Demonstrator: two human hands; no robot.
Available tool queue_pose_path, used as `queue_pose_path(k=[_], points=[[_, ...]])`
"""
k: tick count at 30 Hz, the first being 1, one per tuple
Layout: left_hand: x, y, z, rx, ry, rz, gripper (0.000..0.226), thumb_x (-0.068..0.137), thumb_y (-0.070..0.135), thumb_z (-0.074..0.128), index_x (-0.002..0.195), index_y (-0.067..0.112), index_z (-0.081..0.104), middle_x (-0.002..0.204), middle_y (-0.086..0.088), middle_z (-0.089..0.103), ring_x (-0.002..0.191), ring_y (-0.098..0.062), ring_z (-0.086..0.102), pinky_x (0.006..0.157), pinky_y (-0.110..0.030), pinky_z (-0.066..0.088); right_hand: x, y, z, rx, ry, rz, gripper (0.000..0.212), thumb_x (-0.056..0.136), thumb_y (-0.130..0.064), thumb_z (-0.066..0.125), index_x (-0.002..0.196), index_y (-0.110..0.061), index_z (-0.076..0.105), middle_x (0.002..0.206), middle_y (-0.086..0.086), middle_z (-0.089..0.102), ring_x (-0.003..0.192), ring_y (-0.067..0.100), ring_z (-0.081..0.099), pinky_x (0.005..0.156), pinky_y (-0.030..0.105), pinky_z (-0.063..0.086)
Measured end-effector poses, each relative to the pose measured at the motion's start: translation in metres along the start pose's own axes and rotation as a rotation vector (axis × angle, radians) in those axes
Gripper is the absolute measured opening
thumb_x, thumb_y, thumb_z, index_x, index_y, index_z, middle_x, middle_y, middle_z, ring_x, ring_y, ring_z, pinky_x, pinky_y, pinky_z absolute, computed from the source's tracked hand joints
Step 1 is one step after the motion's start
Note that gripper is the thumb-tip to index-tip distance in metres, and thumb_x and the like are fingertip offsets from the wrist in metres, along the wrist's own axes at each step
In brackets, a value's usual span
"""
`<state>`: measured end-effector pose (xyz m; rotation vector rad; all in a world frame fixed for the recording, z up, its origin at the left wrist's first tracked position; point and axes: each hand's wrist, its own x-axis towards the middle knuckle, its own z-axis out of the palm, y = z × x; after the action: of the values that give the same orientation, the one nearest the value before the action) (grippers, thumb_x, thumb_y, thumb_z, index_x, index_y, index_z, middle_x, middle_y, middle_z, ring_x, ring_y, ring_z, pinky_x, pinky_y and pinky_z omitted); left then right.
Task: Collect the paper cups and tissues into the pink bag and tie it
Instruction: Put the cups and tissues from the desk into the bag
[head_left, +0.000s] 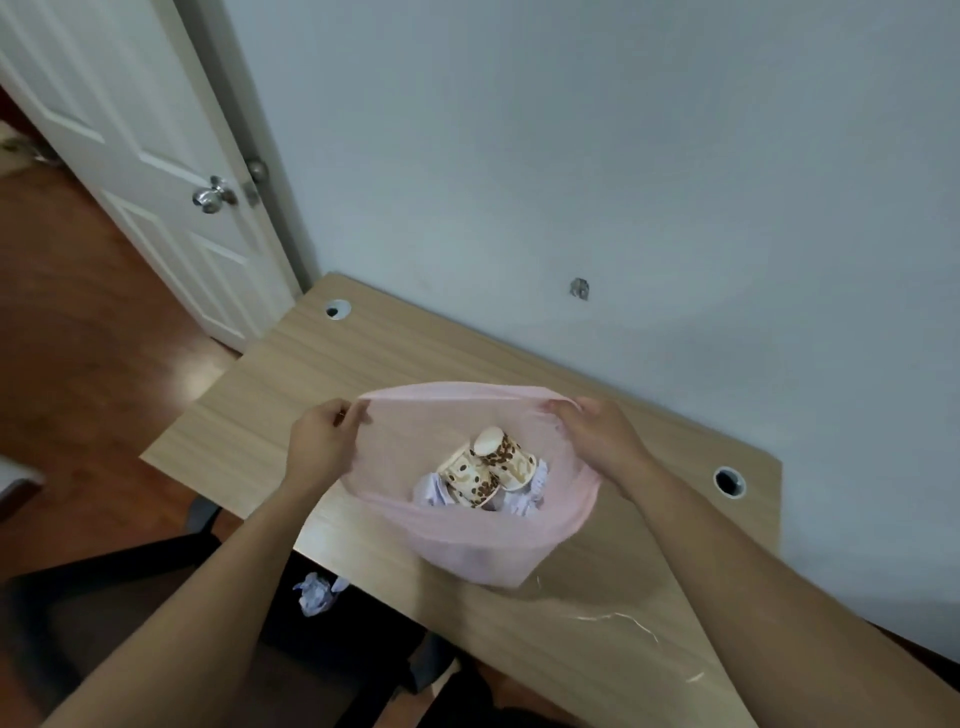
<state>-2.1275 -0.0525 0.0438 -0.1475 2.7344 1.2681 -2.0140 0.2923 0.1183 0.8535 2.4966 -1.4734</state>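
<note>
Head: pink bag (483, 540) mouth-up, wide left-right

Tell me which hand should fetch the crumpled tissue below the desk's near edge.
Left, likely. The stray tissue lies below the desk edge beside the left forearm; the right hand pinches the pink bag rim farther away. The left hand must release its rim first.

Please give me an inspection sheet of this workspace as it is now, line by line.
Surface: wooden desk, two cable holes, against the wall.
Job's things: pink bag held open on desk; two paper cups and tissues inside; untied.
Clutter: one crumpled tissue below the desk's near edge, outside the bag.
Hands: left hand and right hand each pinch the bag's rim.
Cables: nothing seen.
Surroundings: white door, grey wall, wooden floor.
</note>
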Motion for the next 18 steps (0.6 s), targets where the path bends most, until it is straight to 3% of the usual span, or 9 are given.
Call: queue_pose_path(k=[3, 6, 8, 11, 14, 16, 18], points=[[0.016, 0.006, -0.018, -0.067, 0.026, -0.023, 0.04, 0.102, 0.054, 0.066, 0.081, 0.021, 0.075, 0.059, 0.006, 0.07, 0.056, -0.025, 0.071, 0.057, -0.036, 0.053, -0.001, 0.001, 0.003, 0.052, 0.018, -0.009, 0.035, 0.103, -0.043, 0.062, 0.106, -0.018, 0.086, 0.097, 0.011, 0.08, 0.079, 0.023, 0.066, 0.067, 0.035, 0.043], [0.022, 0.003, -0.029, -0.069, -0.03, -0.038, 0.03, 0.101, 0.049, 0.068, 0.09, 0.022, 0.075, 0.074, 0.0, 0.075, 0.069, -0.03, 0.074, 0.068, -0.043, 0.058, 0.0, 0.009, 0.013, 0.03, 0.032, 0.014, 0.04, 0.103, -0.042, 0.065, 0.103, -0.006, 0.082, 0.083, 0.011, 0.074, 0.07, 0.019, 0.06, 0.06, 0.033, 0.039], [0.022, -0.003, -0.033, -0.088, -0.083, -0.046, 0.022, 0.103, 0.042, 0.069, 0.101, 0.021, 0.076, 0.08, -0.007, 0.075, 0.069, -0.03, 0.071, 0.073, -0.047, 0.061, -0.002, 0.018, 0.021, -0.01, 0.026, 0.044, 0.042, 0.104, -0.04, 0.066, 0.094, -0.001, 0.076, 0.076, 0.004, 0.068, 0.069, 0.02, 0.058, 0.058, 0.034, 0.038], [0.02, -0.014, -0.039, -0.086, -0.13, -0.04, 0.02, 0.104, 0.032, 0.07, 0.115, 0.017, 0.074, 0.091, -0.009, 0.078, 0.067, -0.028, 0.07, 0.077, -0.049, 0.062, -0.011, 0.031, 0.032, -0.015, 0.012, 0.056, 0.033, 0.106, -0.036, 0.065, 0.087, -0.009, 0.072, 0.076, -0.001, 0.068, 0.071, 0.021, 0.059, 0.06, 0.033, 0.04], [0.012, -0.023, -0.046, -0.105, -0.16, -0.041, 0.03, 0.104, 0.031, 0.07, 0.129, 0.014, 0.07, 0.107, -0.012, 0.077, 0.076, -0.031, 0.074, 0.083, -0.055, 0.063, -0.025, 0.039, 0.039, 0.134, -0.037, 0.08, 0.022, 0.107, -0.03, 0.066, 0.117, -0.015, 0.078, 0.106, 0.003, 0.08, 0.09, 0.024, 0.076, 0.071, 0.034, 0.061], [0.002, -0.027, -0.053, -0.123, -0.173, -0.053, 0.04, 0.104, 0.032, 0.071, 0.138, 0.012, 0.064, 0.113, -0.008, 0.073, 0.086, -0.031, 0.075, 0.087, -0.056, 0.064, -0.036, 0.042, 0.04, 0.212, -0.066, 0.111, 0.032, 0.107, -0.029, 0.067, 0.134, -0.013, 0.073, 0.12, 0.007, 0.08, 0.098, 0.024, 0.078, 0.069, 0.032, 0.063], [-0.01, -0.034, -0.061, -0.135, -0.184, -0.069, 0.05, 0.105, 0.035, 0.071, 0.147, 0.013, 0.057, 0.118, -0.003, 0.069, 0.097, -0.032, 0.075, 0.09, -0.055, 0.064, -0.048, 0.044, 0.039, 0.221, -0.083, 0.129, 0.036, 0.107, -0.033, 0.069, 0.138, -0.015, 0.069, 0.123, 0.005, 0.079, 0.101, 0.023, 0.078, 0.07, 0.03, 0.062]])
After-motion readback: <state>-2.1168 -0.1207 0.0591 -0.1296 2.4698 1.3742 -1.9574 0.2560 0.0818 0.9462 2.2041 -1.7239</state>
